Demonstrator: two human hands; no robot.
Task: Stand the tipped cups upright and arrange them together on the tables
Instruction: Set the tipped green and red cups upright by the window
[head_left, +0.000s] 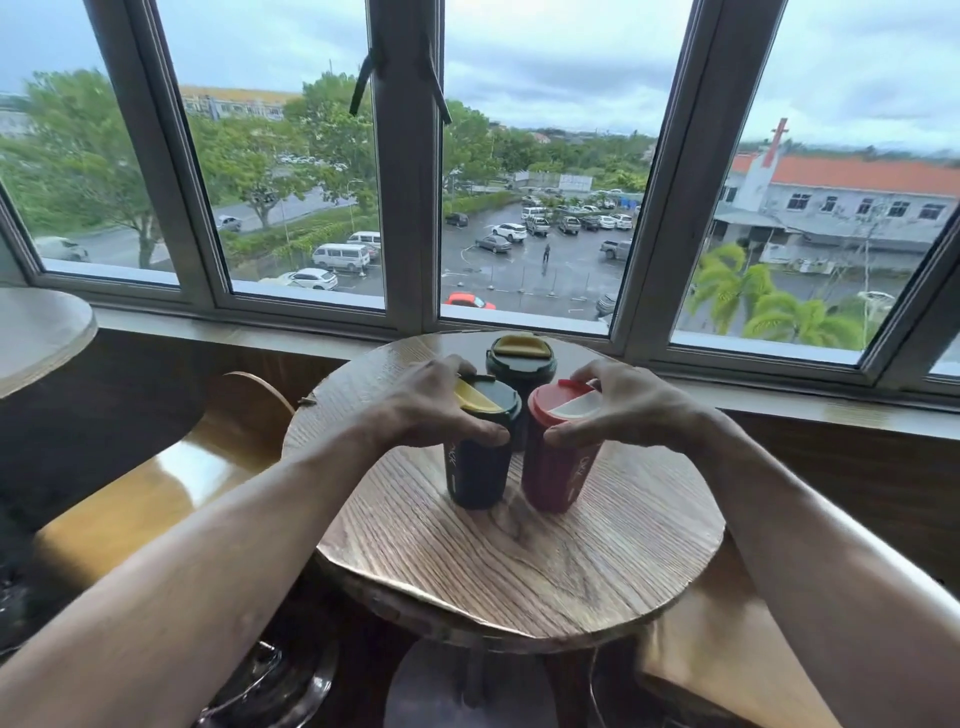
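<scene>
Three lidded cups stand upright, close together, on a round wooden table (519, 561). A dark green cup with a yellow lid flap (475, 475) is at the front left, and my left hand (436, 410) grips it around the rim. Beside it stands a red cup with a red and white lid (553, 478); my right hand (623, 410) grips its top. Behind the two, a second dark green cup with a yellow flap (521, 358) stands free, its lower part hidden by the front cups.
A wooden chair seat (171, 483) is left of the table, and another light surface (727, 654) lies at the lower right. A second round table (41, 332) sits at the far left. The window sill (260, 332) and window frames run just behind.
</scene>
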